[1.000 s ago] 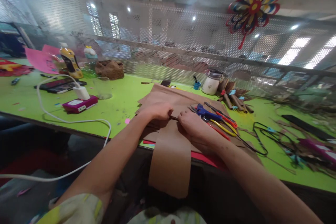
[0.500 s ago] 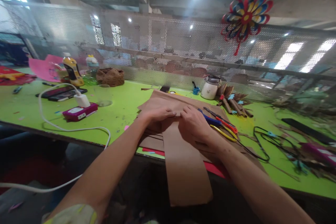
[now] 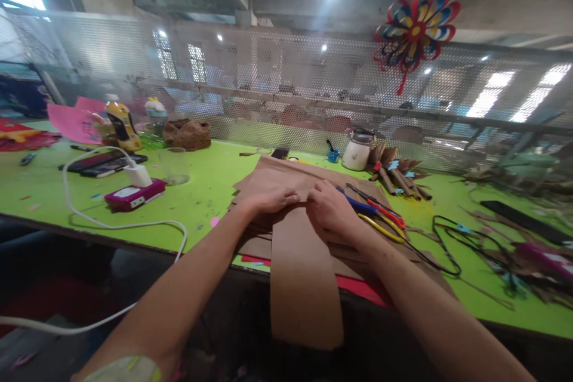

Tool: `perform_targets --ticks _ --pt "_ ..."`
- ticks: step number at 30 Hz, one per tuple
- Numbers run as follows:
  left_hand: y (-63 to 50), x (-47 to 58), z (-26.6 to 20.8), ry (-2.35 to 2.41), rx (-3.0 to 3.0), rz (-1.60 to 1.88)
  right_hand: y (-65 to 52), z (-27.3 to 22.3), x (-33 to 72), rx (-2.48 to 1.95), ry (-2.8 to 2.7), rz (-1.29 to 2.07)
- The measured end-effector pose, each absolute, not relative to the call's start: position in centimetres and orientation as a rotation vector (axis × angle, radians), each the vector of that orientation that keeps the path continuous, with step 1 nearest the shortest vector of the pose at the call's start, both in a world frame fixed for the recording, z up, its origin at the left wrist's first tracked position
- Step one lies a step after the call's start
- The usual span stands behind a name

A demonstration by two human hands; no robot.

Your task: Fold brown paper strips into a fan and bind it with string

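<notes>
A long strip of brown kraft paper hangs from between my hands over the table's front edge. My left hand has its fingers closed at the strip's top left. Opposite it, my right hand pinches the top right edge. Both rest over a stack of brown paper sheets. Just right of my right hand lie blue-and-yellow-handled pliers and red-handled scissors. The strip's top edge is partly hidden by my fingers.
On the green table at left are a purple power strip with a white cable and a clear cup. At the back stand a white jar and rolled paper bundles. A black cord curls at right.
The hanging end of the paper strip has swung to the left. Both hands stay at its top edge, nearly in place, and the view has shifted slightly.
</notes>
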State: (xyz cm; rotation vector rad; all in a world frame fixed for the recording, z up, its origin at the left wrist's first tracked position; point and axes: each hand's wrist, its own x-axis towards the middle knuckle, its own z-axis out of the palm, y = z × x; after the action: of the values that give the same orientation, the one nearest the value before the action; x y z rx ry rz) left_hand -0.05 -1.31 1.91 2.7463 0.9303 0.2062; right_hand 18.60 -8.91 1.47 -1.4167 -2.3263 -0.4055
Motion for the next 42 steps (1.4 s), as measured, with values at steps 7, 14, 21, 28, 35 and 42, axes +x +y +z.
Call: perform_targets --ticks 7,14,21,28,35,42 --pt "-2.4 0.5 2.6 0.878 2.700 0.220 -7.5 2.4 20.3 -1.316 -2.227 0.300" --pt "-2.8 0.6 2.6 0.851 2.633 0.274 -7.6 3.1 21.3 -1.322 -2.273 0.562" --pt "-3.1 0.3 3.4 0.801 2.611 0.341 -7.3 2.9 22.2 -1.182 -2.198 0.842" --pt "-3.5 -0.2 3.9 0.837 2.609 0.305 -7.0 2.8 22.8 -1.233 -2.228 0.674" --pt "-4.1 0.7 3.7 0.780 2.625 0.346 -7.6 3.2 22.1 -1.159 -2.332 0.575" --pt "-4.3 0.7 3.0 0.702 2.613 0.437 -7.7 2.9 21.2 -1.176 -2.259 0.508"
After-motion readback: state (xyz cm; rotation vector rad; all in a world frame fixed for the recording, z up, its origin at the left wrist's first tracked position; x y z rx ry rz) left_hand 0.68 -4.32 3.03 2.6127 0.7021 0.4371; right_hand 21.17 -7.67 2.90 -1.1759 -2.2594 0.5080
